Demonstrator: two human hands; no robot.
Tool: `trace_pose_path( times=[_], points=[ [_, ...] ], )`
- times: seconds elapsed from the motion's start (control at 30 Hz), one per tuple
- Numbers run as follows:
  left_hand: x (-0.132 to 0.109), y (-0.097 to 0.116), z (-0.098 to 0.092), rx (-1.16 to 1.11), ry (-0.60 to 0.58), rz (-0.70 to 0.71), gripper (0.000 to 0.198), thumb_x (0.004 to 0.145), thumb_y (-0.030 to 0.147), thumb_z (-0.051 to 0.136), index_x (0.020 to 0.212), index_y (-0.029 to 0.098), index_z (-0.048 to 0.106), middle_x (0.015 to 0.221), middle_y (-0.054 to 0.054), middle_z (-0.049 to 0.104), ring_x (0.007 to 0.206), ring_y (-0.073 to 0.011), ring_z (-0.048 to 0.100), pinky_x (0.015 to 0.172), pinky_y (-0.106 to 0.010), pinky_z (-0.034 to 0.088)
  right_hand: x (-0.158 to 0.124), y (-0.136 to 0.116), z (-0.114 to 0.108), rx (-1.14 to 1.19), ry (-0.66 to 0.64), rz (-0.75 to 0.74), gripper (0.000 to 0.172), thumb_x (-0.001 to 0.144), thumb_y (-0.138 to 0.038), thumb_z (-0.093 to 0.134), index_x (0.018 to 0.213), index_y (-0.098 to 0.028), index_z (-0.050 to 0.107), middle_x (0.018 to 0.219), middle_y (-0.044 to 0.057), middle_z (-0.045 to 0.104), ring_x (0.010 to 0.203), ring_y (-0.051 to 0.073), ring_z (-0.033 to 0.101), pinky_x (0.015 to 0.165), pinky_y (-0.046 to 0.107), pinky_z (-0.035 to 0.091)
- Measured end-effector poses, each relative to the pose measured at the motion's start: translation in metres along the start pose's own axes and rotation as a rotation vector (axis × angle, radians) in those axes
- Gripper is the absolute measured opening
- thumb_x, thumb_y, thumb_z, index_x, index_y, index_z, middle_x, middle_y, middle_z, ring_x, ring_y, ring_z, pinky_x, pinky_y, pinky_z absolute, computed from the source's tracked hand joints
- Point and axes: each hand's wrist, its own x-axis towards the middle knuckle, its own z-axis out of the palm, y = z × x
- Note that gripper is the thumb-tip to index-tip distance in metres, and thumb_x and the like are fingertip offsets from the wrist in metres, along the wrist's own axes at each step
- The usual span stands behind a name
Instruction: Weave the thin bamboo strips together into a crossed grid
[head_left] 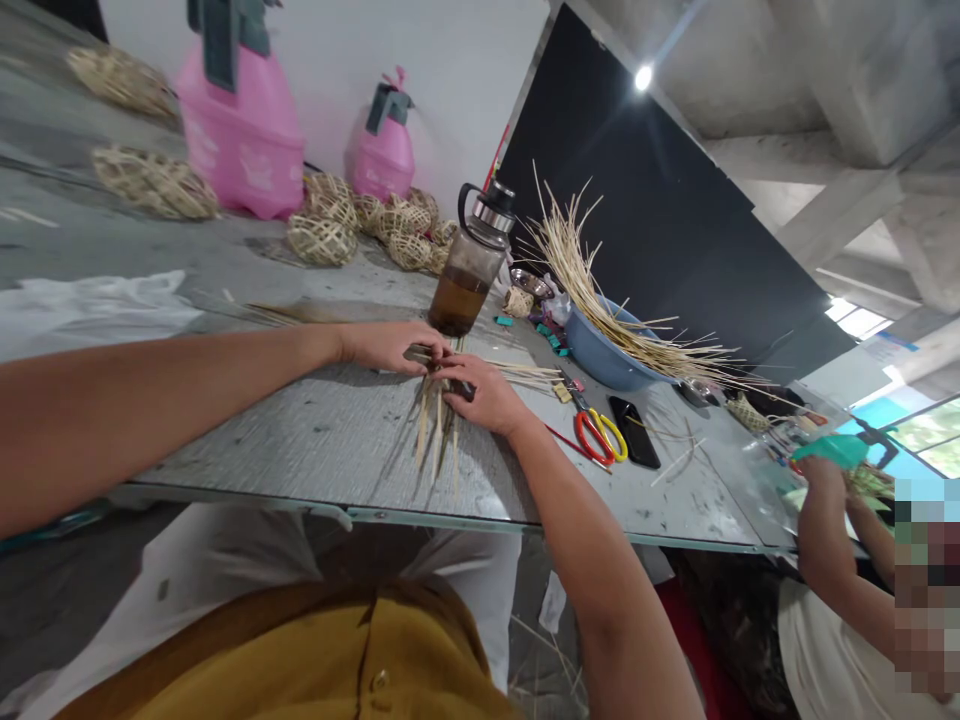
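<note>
Thin bamboo strips (pixel 437 425) lie crossed on the grey table (pixel 300 440) in front of me. My left hand (pixel 390 346) presses down on the strips from the left, fingers together on their upper part. My right hand (pixel 484 392) rests on the same strips from the right, fingertips pinching them where the two hands meet. A few strips fan out toward the table's near edge, and others (pixel 525 372) run off to the right.
A dark-lidded bottle (pixel 471 265) of brown liquid stands just behind my hands. A blue basin (pixel 607 350) holds long strips. Red-and-yellow scissors (pixel 600 432) and a black phone (pixel 634 430) lie to the right. Woven baskets (pixel 322 235) and pink sprayers (pixel 240 120) sit farther back. Another person's arm (pixel 825 530) is at right.
</note>
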Motion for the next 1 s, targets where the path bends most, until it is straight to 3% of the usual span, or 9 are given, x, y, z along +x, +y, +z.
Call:
trace_pose_path(
  times=[0.17, 0.33, 0.5, 0.63, 0.77, 1.0],
  points=[
    [0.001, -0.002, 0.001, -0.015, -0.014, 0.002, 0.019, 0.084, 0.025, 0.058, 0.097, 0.012, 0.063, 0.116, -0.009, 0.065, 0.107, -0.0209, 0.052, 0.101, -0.030, 0.037, 0.002, -0.002, 0.001, -0.011, 0.016, 0.030, 0.009, 0.090, -0.020, 0.065, 0.096, -0.021, 0.073, 0.116, 0.007, 0.067, 0.118, 0.020, 0.059, 0.109, 0.039, 0.046],
    [0.001, -0.002, -0.001, -0.029, -0.029, 0.038, 0.017, 0.087, 0.025, 0.057, 0.096, 0.013, 0.066, 0.129, -0.010, 0.062, 0.119, -0.0225, 0.050, 0.108, -0.033, 0.033, 0.001, -0.005, 0.005, 0.033, 0.064, 0.104, 0.014, 0.096, -0.022, 0.058, 0.097, -0.020, 0.072, 0.105, 0.005, 0.073, 0.105, 0.018, 0.065, 0.102, 0.035, 0.049],
    [-0.001, -0.004, 0.001, -0.029, -0.002, 0.011, 0.022, 0.092, 0.026, 0.054, 0.104, 0.012, 0.066, 0.128, -0.010, 0.063, 0.118, -0.0213, 0.050, 0.106, -0.031, 0.034, -0.001, -0.003, 0.009, 0.052, 0.156, 0.216, 0.018, 0.098, -0.024, 0.055, 0.097, -0.021, 0.073, 0.105, 0.005, 0.074, 0.103, 0.017, 0.067, 0.101, 0.033, 0.049],
    [0.002, -0.010, 0.004, -0.016, 0.021, 0.030, 0.030, 0.094, 0.034, 0.057, 0.113, 0.013, 0.066, 0.121, -0.010, 0.066, 0.111, -0.0213, 0.054, 0.102, -0.031, 0.037, -0.003, -0.003, 0.009, 0.055, 0.170, 0.170, 0.017, 0.096, -0.025, 0.056, 0.096, -0.019, 0.071, 0.104, 0.006, 0.073, 0.103, 0.018, 0.067, 0.100, 0.033, 0.049],
    [0.005, -0.016, 0.008, -0.001, 0.028, 0.104, 0.033, 0.095, 0.042, 0.058, 0.110, 0.016, 0.069, 0.121, -0.010, 0.067, 0.113, -0.0220, 0.055, 0.103, -0.031, 0.036, -0.004, -0.006, 0.008, 0.029, 0.173, 0.083, 0.012, 0.093, -0.024, 0.058, 0.092, -0.020, 0.069, 0.099, 0.005, 0.073, 0.098, 0.018, 0.067, 0.095, 0.032, 0.051],
    [0.005, -0.018, 0.009, 0.000, 0.058, 0.152, 0.030, 0.094, 0.039, 0.059, 0.110, 0.016, 0.070, 0.120, -0.010, 0.067, 0.114, -0.0219, 0.056, 0.103, -0.033, 0.035, -0.008, -0.014, 0.002, -0.030, 0.269, -0.007, 0.012, 0.092, -0.023, 0.056, 0.089, -0.023, 0.068, 0.094, 0.004, 0.073, 0.094, 0.017, 0.067, 0.092, 0.032, 0.053]
  ],
)
